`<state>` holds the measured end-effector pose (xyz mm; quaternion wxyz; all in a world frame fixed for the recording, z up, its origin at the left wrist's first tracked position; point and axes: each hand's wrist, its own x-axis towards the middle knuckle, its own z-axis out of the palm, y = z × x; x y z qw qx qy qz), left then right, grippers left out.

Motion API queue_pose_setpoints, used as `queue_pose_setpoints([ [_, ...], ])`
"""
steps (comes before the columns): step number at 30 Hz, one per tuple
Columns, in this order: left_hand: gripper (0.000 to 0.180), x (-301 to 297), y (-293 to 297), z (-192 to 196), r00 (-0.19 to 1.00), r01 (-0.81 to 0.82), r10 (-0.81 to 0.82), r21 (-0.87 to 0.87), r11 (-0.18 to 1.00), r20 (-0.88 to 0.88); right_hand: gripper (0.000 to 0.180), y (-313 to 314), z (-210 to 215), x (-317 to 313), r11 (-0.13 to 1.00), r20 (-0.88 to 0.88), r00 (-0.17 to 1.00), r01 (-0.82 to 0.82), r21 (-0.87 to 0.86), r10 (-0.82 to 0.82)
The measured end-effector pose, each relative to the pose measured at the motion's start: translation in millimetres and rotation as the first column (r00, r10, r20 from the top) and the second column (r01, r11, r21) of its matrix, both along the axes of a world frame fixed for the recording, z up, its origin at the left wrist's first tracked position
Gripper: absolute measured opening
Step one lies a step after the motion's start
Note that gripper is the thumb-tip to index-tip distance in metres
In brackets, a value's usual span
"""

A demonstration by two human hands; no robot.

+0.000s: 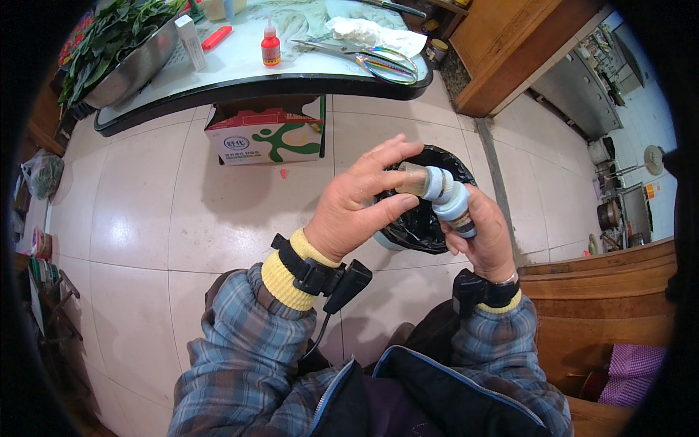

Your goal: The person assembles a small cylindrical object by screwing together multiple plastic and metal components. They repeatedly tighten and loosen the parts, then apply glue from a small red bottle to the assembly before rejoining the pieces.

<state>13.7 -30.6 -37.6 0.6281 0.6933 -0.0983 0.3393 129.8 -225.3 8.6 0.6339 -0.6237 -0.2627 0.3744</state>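
Blue-capped bottle [455, 213] is in our right hand [489, 237], above the bin, right of centre. Right fingers are curled round its lower body, closed on it. Left hand [349, 204] is half open, thumb and fingers round the clear bottle [413, 179], which has a pale blue collar and points left. The two meet at their blue ends. Can't tell if they're joined or only touching, nor how hard the left is squeezing.

Step in hand, our read: working the two pieces against each other, either fitting or separating. One frame won't settle which. Next move calls for a steady right grip, left fingers firmer on the clear piece, ends kept in line, then a twist or straight pull. Slip risk: a dropped piece likely lands in the bag.

Just below: black bin bag [422, 237] lining the bin. Farther left on the floor: red scrap [283, 173], then an open carton [266, 146] under the table edge. On the table [237, 62], left to right: bowl [138, 71] of greens [113, 44], white box [191, 45], red dropper bottle [271, 51], scissors [349, 51].
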Motion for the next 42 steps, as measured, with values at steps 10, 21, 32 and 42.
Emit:
queue_pose_setpoints([
  [10,0.033,0.4,2.8,-2.2,1.0,0.021,-0.021,0.051,0.998,0.018,0.051,-1.5,0.5,-1.5,0.998,-0.048,0.997,-0.058,-0.015,0.057],
  [21,0.029,2.3,-3.2,-5.6,0.995,0.023,-0.04,-0.184,0.983,-0.09,0.045,2.9,-2.5,1.4,0.999,-0.14,0.989,-0.04,0.021,0.042],
  [32,0.032,0.8,5.6,-8.4,0.997,0.003,-0.005,-0.028,1.0,-0.074,0.034,0.9,3.2,2.8,0.999,0.0,0.999,0.05,-0.011,-0.05],
  [42,0.035,-0.1,13.0,-4.1,0.999,-0.038,0.045,0.253,0.967,-0.024,0.027,-4.3,12.8,0.4,0.994,0.108,0.994,0.038,-0.1,-0.028],
])
